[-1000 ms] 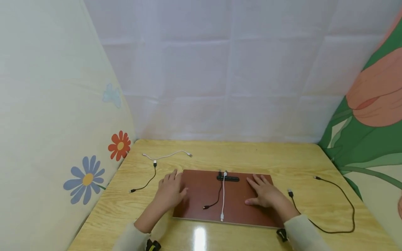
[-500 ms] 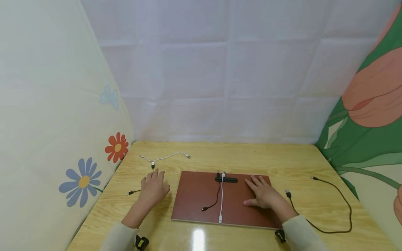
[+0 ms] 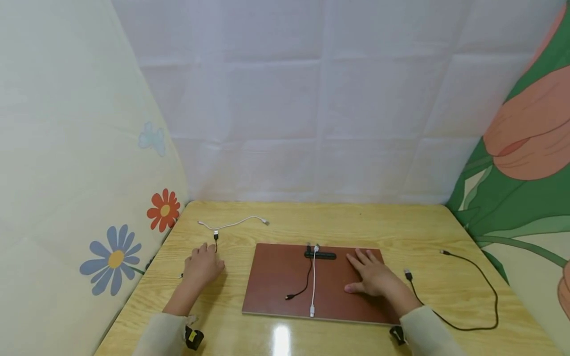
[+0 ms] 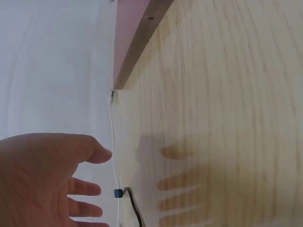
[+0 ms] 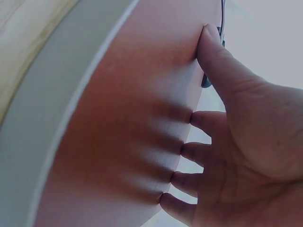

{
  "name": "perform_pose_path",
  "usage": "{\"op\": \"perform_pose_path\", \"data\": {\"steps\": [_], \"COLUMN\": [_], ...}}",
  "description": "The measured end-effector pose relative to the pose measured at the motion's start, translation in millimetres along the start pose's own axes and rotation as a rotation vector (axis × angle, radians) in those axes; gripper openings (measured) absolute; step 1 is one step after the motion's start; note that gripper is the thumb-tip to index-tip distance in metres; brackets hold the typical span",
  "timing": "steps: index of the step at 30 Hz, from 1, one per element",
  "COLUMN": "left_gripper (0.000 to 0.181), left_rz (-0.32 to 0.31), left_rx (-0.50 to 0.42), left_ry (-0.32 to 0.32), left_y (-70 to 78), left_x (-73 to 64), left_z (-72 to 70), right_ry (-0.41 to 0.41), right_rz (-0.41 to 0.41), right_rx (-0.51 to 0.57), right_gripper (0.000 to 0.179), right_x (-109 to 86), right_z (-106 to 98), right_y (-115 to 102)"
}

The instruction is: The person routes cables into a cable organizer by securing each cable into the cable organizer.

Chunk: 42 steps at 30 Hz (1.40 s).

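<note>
A creased white cloth backdrop (image 3: 267,99) hangs behind a yellow wood-grain counter (image 3: 343,220), on which a flat, rectangular reddish-brown board (image 3: 276,282) lies. Left hand (image 3: 202,267): palm down over a short black cable with a metal-tipped plug (image 3: 216,236), hiding most of its length; the fingers are loosely extended, slightly apart, and hold nothing. Right hand (image 3: 374,274): fingers spread wide, their tips resting on the board's right half. On the board, a slim black bar-shaped holder (image 3: 327,255) is crossed by a thin black cord (image 3: 308,278) and a straight white cable (image 3: 313,282). A curved white cable (image 3: 231,225) lies beyond the left hand; a long black cable (image 3: 496,299) bends to the board's right.

Likely faults — since the left hand screens the short cable, a pinch could miss it and meet only counter; since the plug lies near the curved white cable, a careless pull could disturb both. Uneven right-hand pressure could slide the board.
</note>
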State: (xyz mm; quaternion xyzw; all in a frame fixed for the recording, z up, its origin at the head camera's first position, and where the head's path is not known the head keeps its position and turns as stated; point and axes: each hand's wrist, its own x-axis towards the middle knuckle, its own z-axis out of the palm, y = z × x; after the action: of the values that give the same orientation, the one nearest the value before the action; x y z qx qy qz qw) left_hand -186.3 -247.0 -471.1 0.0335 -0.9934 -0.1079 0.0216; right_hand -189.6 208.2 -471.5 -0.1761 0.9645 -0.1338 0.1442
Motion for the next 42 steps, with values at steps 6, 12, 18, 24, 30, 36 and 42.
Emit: {"op": "perform_pose_path", "data": {"steps": [6, 12, 18, 24, 30, 36, 42], "left_gripper": [0.058, 0.054, 0.053, 0.05, 0.042, 0.035, 0.03], "left_rz": [-0.045, -0.054, -0.061, -0.059, -0.042, -0.039, -0.046], "left_rx": [-0.012, -0.028, -0.044, -0.048, -0.033, -0.028, -0.019], "left_ry": [-0.03, -0.057, -0.089, -0.106, -0.098, -0.105, -0.114], "left_y": [-8.7, -14.9, -19.6, -22.5, -24.2, -24.8, -25.3], "left_x": [6.9, 12.0, 12.8, 12.8, 13.9, 13.8, 16.3], "left_z": [4.1, 7.5, 7.1, 6.9, 7.6, 5.3, 4.3], "right_ry": [0.0, 0.001, 0.011, 0.014, 0.013, 0.014, 0.018], "right_rz": [0.003, -0.003, -0.016, -0.018, -0.013, -0.017, -0.016], "right_rx": [0.008, 0.009, 0.012, 0.017, 0.015, 0.012, 0.004], "right_gripper": [0.092, 0.092, 0.091, 0.092, 0.092, 0.091, 0.091], "right_x": [-1.1, -1.3, -1.1, -1.1, -1.7, -3.3, -3.5], "right_z": [-1, 0, 2, 2, 1, 1, 1], "right_y": [-1, -1, -1, 0, -1, -2, -2]}}
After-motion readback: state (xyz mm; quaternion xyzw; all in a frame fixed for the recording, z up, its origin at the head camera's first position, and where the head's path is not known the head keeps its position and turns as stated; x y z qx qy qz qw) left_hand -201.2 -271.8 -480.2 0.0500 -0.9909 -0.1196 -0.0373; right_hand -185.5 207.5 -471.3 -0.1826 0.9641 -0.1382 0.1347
